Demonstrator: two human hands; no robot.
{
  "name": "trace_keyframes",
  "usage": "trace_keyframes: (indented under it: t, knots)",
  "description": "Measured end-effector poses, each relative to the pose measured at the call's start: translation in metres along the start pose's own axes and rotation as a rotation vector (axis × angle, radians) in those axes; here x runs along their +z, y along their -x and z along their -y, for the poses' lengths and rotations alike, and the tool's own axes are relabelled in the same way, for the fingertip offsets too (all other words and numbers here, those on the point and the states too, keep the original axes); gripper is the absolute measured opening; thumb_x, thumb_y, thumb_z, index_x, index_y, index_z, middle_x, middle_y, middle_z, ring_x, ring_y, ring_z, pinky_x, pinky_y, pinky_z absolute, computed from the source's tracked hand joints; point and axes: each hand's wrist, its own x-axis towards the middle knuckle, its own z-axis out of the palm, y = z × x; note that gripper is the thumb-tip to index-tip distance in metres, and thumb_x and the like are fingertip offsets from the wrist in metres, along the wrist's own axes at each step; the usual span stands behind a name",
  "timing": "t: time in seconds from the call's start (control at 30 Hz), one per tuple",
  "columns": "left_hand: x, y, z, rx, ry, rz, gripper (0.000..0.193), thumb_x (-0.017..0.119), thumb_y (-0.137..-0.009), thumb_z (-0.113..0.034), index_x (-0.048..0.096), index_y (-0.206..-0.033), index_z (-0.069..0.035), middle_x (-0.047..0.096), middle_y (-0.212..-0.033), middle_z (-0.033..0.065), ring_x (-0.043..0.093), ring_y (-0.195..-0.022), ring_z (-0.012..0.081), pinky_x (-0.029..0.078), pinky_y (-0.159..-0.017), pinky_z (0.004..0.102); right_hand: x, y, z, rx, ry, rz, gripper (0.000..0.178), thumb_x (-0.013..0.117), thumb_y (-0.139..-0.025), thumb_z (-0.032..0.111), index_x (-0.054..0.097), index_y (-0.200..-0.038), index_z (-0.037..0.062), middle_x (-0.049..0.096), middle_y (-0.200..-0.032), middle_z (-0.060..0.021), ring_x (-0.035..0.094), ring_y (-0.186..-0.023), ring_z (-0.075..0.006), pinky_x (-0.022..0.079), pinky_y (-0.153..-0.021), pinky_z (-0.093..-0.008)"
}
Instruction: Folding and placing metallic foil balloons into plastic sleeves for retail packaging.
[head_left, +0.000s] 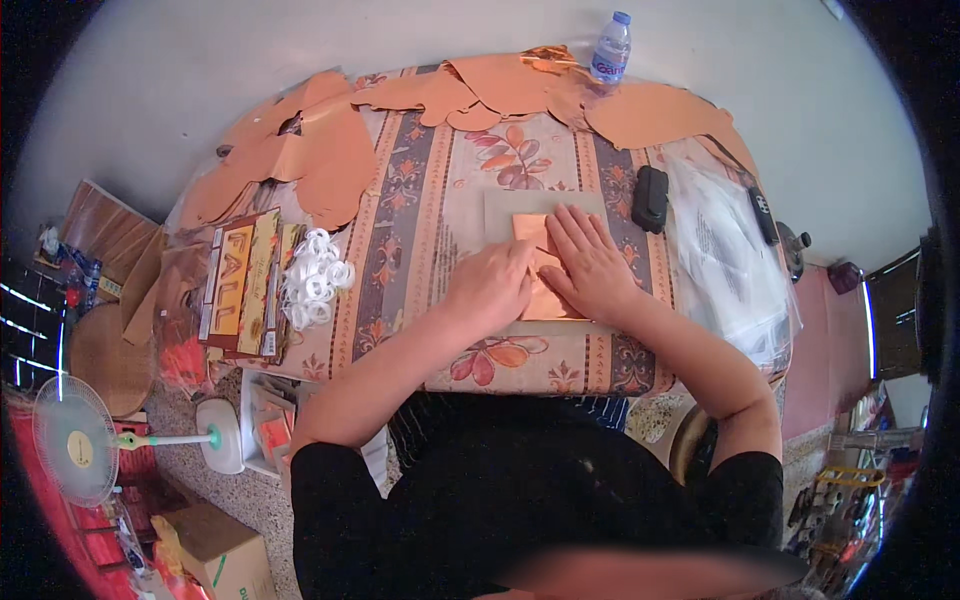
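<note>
In front of me a shiny copper-coloured foil piece (pixel 530 228), flat and rectangular, lies over a larger grey board (pixel 498 210) on the table. My right hand (pixel 597 262) presses flat on the foil's right side, fingers stretched out and slightly apart. My left hand (pixel 490 287) rests on the foil's left edge with its fingers curled and pinched together near my right thumb. A thin dark line shows at those fingertips. Whether it is a slim tool or an edge I cannot tell, and my fingers hide what they hold.
Cut copper-coloured sheets (pixel 335 155) line the table's far edge beside a water bottle (pixel 611 48). White rings (pixel 316 277) and stacked printed packages (pixel 240 285) sit left. A black case (pixel 650 198) and clear plastic bags (pixel 725 265) lie right. A fan (pixel 75 440) stands lower left.
</note>
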Motion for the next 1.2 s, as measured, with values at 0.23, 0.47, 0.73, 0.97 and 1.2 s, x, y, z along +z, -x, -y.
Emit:
trace_keyframes:
  t: [0.23, 0.47, 0.73, 0.97, 1.2]
  knots:
    - [-0.013, 0.012, 0.003, -0.016, -0.004, -0.051, 0.053, 0.066, -0.079, -0.026, 0.046, -0.120, 0.000, 0.050, -0.117, 0.0183, 0.048, -0.114, 0.0339, 0.041, -0.093, 0.0447, -0.002, 0.000, 0.002, -0.005, -0.001, -0.003, 0.067, 0.045, -0.093, 0.041, 0.030, -0.140, -0.0035, 0.030, -0.146, -0.0229, 0.024, -0.138, -0.0361, 0.015, -0.114, -0.0455]
    - [-0.003, 0.015, 0.015, -0.009, -0.135, 0.062, 0.072, 0.058, -0.087, -0.039, 0.030, -0.140, 0.002, 0.026, -0.147, 0.0244, 0.023, -0.139, 0.0362, 0.022, -0.112, 0.0477, 0.001, 0.000, 0.000, -0.010, 0.009, -0.012, 0.068, 0.045, -0.092, 0.042, 0.031, -0.140, -0.0044, 0.031, -0.145, -0.0237, 0.025, -0.138, -0.0370, 0.016, -0.114, -0.0462]
    - [0.001, 0.014, 0.013, 0.094, -0.220, 0.219, 0.080, 0.050, -0.089, -0.049, 0.026, -0.142, 0.005, 0.023, -0.150, 0.0204, 0.016, -0.142, 0.0314, 0.013, -0.114, 0.0490, 0.003, 0.002, -0.003, -0.005, -0.045, 0.007, 0.069, 0.045, -0.093, 0.042, 0.028, -0.141, -0.0042, 0.028, -0.147, -0.0230, 0.021, -0.140, -0.0363, 0.013, -0.115, -0.0458]
    - [-0.008, 0.011, 0.005, 0.084, -0.238, 0.290, 0.088, 0.056, -0.085, -0.052, 0.023, -0.144, 0.004, 0.023, -0.151, 0.0193, 0.015, -0.143, 0.0308, 0.010, -0.114, 0.0496, -0.010, 0.000, -0.022, -0.008, -0.373, 0.136, 0.090, 0.057, -0.086, 0.050, 0.015, -0.145, -0.0046, 0.016, -0.151, -0.0251, 0.009, -0.143, -0.0359, 0.009, -0.116, -0.0452]
    - [-0.011, 0.010, 0.005, 0.074, -0.246, 0.288, 0.091, 0.055, -0.084, -0.055, 0.020, -0.145, 0.003, 0.021, -0.152, 0.0196, 0.015, -0.143, 0.0305, 0.011, -0.114, 0.0492, -0.040, 0.013, -0.059, -0.156, -0.203, 0.389, 0.124, 0.074, -0.063, 0.058, 0.007, -0.146, -0.0044, 0.007, -0.153, -0.0255, 0.005, -0.143, -0.0358, 0.006, -0.115, -0.0470]
